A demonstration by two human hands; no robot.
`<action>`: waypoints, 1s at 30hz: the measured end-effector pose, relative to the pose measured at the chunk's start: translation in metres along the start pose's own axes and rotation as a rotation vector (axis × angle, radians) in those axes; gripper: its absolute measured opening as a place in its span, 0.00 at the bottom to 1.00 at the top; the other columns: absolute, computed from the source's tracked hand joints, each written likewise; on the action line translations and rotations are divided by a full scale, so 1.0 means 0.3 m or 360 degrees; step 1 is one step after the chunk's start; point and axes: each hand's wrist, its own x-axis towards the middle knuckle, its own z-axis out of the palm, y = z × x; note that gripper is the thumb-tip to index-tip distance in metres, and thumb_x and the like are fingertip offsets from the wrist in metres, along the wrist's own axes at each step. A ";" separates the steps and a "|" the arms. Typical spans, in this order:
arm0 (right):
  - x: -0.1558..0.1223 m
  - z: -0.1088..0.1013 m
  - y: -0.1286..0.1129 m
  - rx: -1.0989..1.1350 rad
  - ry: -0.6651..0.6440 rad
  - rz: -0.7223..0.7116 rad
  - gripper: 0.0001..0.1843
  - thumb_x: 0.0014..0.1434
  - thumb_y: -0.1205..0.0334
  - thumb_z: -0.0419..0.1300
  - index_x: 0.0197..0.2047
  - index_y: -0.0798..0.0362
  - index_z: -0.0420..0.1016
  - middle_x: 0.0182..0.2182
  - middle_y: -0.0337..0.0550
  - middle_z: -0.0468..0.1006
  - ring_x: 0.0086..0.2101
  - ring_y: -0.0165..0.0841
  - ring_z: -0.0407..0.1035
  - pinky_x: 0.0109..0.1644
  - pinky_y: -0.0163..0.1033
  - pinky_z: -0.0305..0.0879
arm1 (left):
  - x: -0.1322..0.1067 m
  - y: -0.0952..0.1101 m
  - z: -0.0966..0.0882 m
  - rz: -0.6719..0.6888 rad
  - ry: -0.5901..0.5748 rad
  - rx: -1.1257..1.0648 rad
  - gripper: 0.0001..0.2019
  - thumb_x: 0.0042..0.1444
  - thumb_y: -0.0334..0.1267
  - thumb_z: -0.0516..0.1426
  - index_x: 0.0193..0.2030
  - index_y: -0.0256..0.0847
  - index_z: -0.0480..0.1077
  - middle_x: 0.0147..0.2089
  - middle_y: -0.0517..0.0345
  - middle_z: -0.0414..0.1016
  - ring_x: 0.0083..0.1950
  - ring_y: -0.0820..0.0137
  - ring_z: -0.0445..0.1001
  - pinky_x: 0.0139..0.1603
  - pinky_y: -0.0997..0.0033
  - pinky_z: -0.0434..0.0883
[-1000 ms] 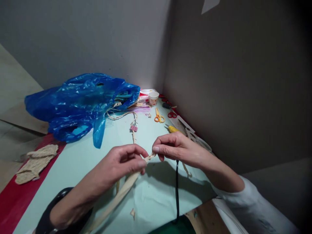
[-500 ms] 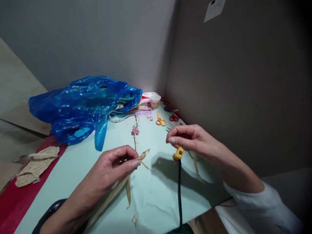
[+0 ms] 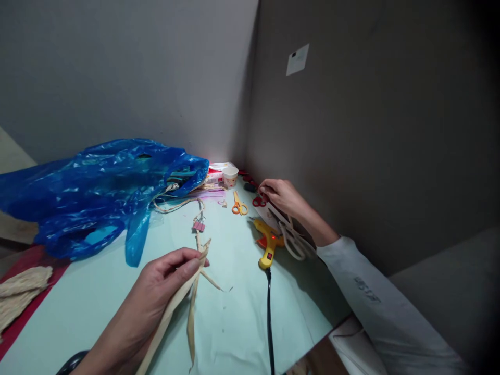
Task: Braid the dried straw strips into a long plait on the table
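Note:
My left hand (image 3: 167,278) pinches pale tan straw strips (image 3: 183,307) above the light green table top (image 3: 230,317); the strips hang down toward me. My right hand (image 3: 282,197) reaches far to the table's back right, fingers curled at the red scissors (image 3: 258,200) by the wall; whether it grips them I cannot tell. A yellow glue gun (image 3: 267,244) with a black cord (image 3: 269,323) lies between the two hands, beside a loop of pale cord (image 3: 292,242).
A big blue plastic bag (image 3: 97,190) fills the back left. Orange scissors (image 3: 238,205), a paper cup (image 3: 230,177), a pink binder clip (image 3: 199,225) on a braided strand and boxes lie near the corner. Woven straw pieces (image 3: 17,291) rest on the red strip at left.
My right hand let go of the strip, moved away to the back right and now reaches the red scissors. The glue gun, hidden under that hand before, lies uncovered. The view shifted right.

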 end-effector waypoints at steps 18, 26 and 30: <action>-0.119 0.242 -0.287 0.2116 -0.0677 0.0230 0.16 0.51 0.69 0.66 0.43 0.53 0.68 0.35 0.43 0.79 0.40 0.36 0.76 0.45 0.40 0.70 | 0.058 -0.026 -0.006 0.0195 -0.0056 -0.0237 0.12 0.55 0.46 0.59 0.36 0.37 0.70 0.31 0.61 0.67 0.26 0.79 0.58 0.26 0.80 0.56; -0.149 0.281 -0.319 0.2016 -0.0261 0.0106 0.09 0.48 0.66 0.68 0.35 0.54 0.74 0.32 0.44 0.81 0.37 0.35 0.74 0.44 0.39 0.66 | 0.043 -0.028 -0.003 0.0237 -0.0013 0.0171 0.16 0.56 0.49 0.57 0.29 0.38 0.69 0.24 0.65 0.60 0.26 0.77 0.56 0.28 0.76 0.54; -0.148 0.251 -0.295 0.2046 -0.0117 0.0195 0.09 0.49 0.66 0.68 0.36 0.54 0.75 0.32 0.42 0.81 0.33 0.30 0.72 0.41 0.36 0.63 | 0.008 -0.018 -0.025 0.0138 -0.0120 0.0255 0.16 0.55 0.48 0.58 0.25 0.38 0.66 0.23 0.65 0.57 0.25 0.77 0.54 0.25 0.77 0.51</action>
